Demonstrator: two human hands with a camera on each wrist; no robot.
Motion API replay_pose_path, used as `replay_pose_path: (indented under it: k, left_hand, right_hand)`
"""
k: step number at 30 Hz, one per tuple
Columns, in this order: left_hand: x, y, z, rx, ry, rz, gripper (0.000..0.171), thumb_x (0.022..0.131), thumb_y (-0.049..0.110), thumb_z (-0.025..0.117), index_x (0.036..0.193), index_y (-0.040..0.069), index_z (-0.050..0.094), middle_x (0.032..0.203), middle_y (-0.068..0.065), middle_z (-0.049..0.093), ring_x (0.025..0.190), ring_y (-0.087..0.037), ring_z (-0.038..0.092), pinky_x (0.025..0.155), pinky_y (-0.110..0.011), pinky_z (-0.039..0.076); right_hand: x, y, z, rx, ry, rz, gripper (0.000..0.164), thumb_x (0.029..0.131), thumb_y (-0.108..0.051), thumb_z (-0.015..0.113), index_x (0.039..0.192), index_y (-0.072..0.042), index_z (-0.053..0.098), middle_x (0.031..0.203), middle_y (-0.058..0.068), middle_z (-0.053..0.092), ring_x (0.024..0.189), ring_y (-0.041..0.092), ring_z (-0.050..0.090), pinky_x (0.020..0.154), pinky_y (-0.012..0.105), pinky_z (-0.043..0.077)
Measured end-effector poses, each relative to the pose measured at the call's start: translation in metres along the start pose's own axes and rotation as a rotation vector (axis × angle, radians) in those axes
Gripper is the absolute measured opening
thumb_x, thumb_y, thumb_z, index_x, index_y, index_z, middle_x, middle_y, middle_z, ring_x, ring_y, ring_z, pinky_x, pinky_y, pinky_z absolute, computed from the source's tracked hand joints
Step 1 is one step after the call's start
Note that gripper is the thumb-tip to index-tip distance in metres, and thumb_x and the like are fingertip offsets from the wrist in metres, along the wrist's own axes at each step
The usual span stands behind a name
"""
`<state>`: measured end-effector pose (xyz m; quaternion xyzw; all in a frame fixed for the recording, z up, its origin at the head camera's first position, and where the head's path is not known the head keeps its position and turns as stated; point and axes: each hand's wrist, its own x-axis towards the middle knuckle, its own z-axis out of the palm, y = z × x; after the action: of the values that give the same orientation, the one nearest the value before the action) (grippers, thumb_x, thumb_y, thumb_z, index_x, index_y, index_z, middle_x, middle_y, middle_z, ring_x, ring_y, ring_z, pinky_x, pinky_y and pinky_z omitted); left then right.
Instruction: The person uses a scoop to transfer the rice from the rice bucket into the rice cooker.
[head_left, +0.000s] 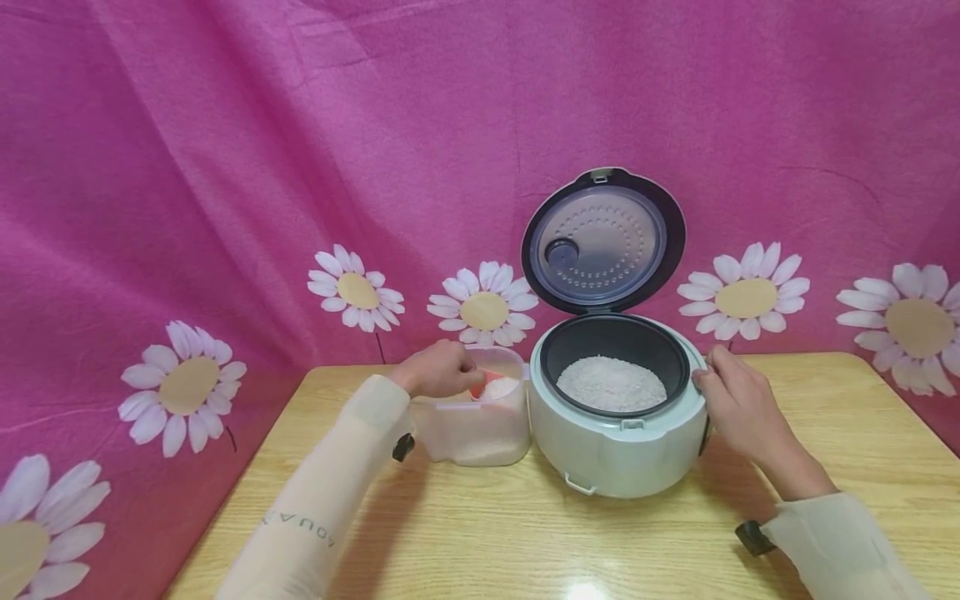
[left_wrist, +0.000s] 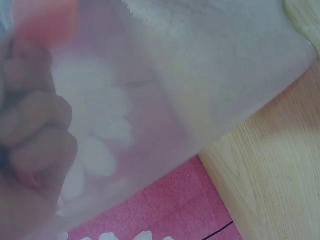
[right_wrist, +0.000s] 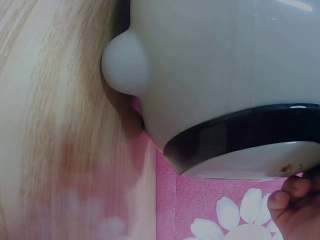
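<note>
My left hand (head_left: 438,368) reaches over the rim of a translucent plastic container (head_left: 480,435) and grips a red-orange scoop (left_wrist: 47,22). White grains (head_left: 499,388), which look like rice, show at the scoop inside the container. Beside it on the right stands a pale rice cooker (head_left: 622,457) with its lid (head_left: 603,242) raised. Its dark inner pot (head_left: 615,333) holds a heap of white rice (head_left: 611,385). My right hand (head_left: 742,404) holds the cooker's right upper edge, thumb on the rim; in the right wrist view its curled fingers (right_wrist: 297,187) are at the cooker's side.
The container and cooker stand side by side on a wooden table (head_left: 465,533), near its back edge. Behind hangs a pink cloth (head_left: 420,150) printed with white daisies. The open lid stands upright in front of the cloth.
</note>
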<state>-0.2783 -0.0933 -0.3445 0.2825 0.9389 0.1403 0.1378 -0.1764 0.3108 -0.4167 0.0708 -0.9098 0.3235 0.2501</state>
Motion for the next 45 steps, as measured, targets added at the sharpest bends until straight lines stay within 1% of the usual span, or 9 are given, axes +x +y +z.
replay_pose_path:
  k: [3, 4, 6, 9, 13, 19, 28, 38, 45]
  left_hand:
    - [-0.002, -0.001, -0.002, -0.012, 0.011, 0.01, 0.028, 0.098, 0.027, 0.059, 0.078, 0.017, 0.076, 0.056, 0.006, 0.038, 0.051, -0.009, 0.036, 0.051, -0.023, 0.03]
    - [-0.003, -0.002, -0.003, -0.014, 0.018, 0.015, 0.028, 0.098, 0.027, 0.059, 0.079, 0.019, 0.077, 0.056, 0.007, 0.038, 0.051, -0.009, 0.036, 0.051, -0.023, 0.03]
    - [-0.005, -0.002, -0.004, -0.016, 0.032, 0.034, 0.03, 0.098, 0.027, 0.058, 0.075, 0.018, 0.075, 0.055, 0.007, 0.037, 0.051, -0.009, 0.035, 0.051, -0.024, 0.03]
    - [-0.008, -0.003, -0.005, -0.012, 0.053, 0.058, 0.036, 0.099, 0.028, 0.058, 0.066, 0.017, 0.065, 0.055, 0.007, 0.036, 0.051, -0.008, 0.033, 0.051, -0.023, 0.029]
    - [-0.011, -0.005, -0.004, -0.002, 0.08, 0.059, 0.042, 0.101, 0.029, 0.057, 0.06, 0.017, 0.053, 0.055, 0.007, 0.035, 0.051, -0.008, 0.032, 0.052, -0.024, 0.03]
    - [-0.014, -0.006, -0.002, -0.014, 0.121, 0.042, 0.043, 0.101, 0.03, 0.057, 0.061, 0.016, 0.054, 0.055, 0.006, 0.036, 0.05, -0.01, 0.034, 0.053, -0.024, 0.033]
    - [-0.018, -0.006, -0.002, -0.045, 0.146, 0.017, 0.041, 0.102, 0.034, 0.059, 0.065, 0.015, 0.061, 0.057, 0.005, 0.039, 0.051, -0.011, 0.035, 0.053, -0.024, 0.033]
    - [-0.023, -0.007, -0.006, -0.035, 0.201, 0.059, 0.045, 0.102, 0.031, 0.057, 0.059, 0.017, 0.054, 0.055, 0.007, 0.033, 0.051, -0.008, 0.03, 0.051, -0.024, 0.027]
    - [-0.024, -0.008, -0.008, -0.054, 0.212, 0.071, 0.044, 0.102, 0.03, 0.057, 0.059, 0.018, 0.056, 0.054, 0.008, 0.033, 0.05, -0.008, 0.028, 0.05, -0.023, 0.026]
  right_hand:
    - [0.0, 0.0, 0.0, 0.0, 0.0, -0.002, 0.017, 0.103, -0.017, 0.045, 0.088, -0.009, 0.047, 0.076, 0.003, 0.043, 0.071, 0.009, 0.038, 0.059, 0.027, 0.032]
    - [0.0, 0.0, 0.0, 0.0, 0.001, -0.003, 0.017, 0.103, -0.017, 0.045, 0.088, -0.009, 0.047, 0.076, 0.003, 0.042, 0.071, 0.009, 0.038, 0.059, 0.027, 0.032]
    - [0.0, 0.0, 0.0, 0.001, 0.002, -0.005, 0.017, 0.103, -0.017, 0.045, 0.088, -0.01, 0.047, 0.075, 0.003, 0.042, 0.071, 0.009, 0.038, 0.059, 0.027, 0.032]
    - [0.001, 0.0, 0.0, 0.002, 0.006, -0.01, 0.017, 0.103, -0.017, 0.046, 0.087, -0.01, 0.047, 0.075, 0.003, 0.042, 0.071, 0.01, 0.038, 0.059, 0.027, 0.032]
    - [0.001, -0.001, 0.0, 0.004, 0.006, -0.009, 0.017, 0.103, -0.018, 0.045, 0.088, -0.01, 0.047, 0.075, 0.003, 0.042, 0.071, 0.01, 0.038, 0.059, 0.027, 0.032]
    - [0.0, -0.002, -0.001, 0.008, -0.015, 0.005, 0.017, 0.104, -0.018, 0.044, 0.09, -0.009, 0.047, 0.077, 0.004, 0.043, 0.072, 0.013, 0.041, 0.059, 0.027, 0.034]
    - [0.001, 0.0, 0.0, 0.004, 0.003, -0.005, 0.017, 0.103, -0.018, 0.045, 0.088, -0.009, 0.048, 0.075, 0.003, 0.042, 0.072, 0.01, 0.039, 0.059, 0.027, 0.032]
    - [0.001, -0.001, -0.002, 0.008, -0.004, 0.001, 0.017, 0.103, -0.018, 0.044, 0.09, -0.009, 0.048, 0.076, 0.003, 0.043, 0.073, 0.013, 0.04, 0.059, 0.027, 0.033]
    - [0.001, -0.001, -0.001, 0.014, -0.009, 0.005, 0.017, 0.103, -0.018, 0.045, 0.09, -0.009, 0.048, 0.076, 0.004, 0.043, 0.071, 0.011, 0.039, 0.059, 0.027, 0.033]
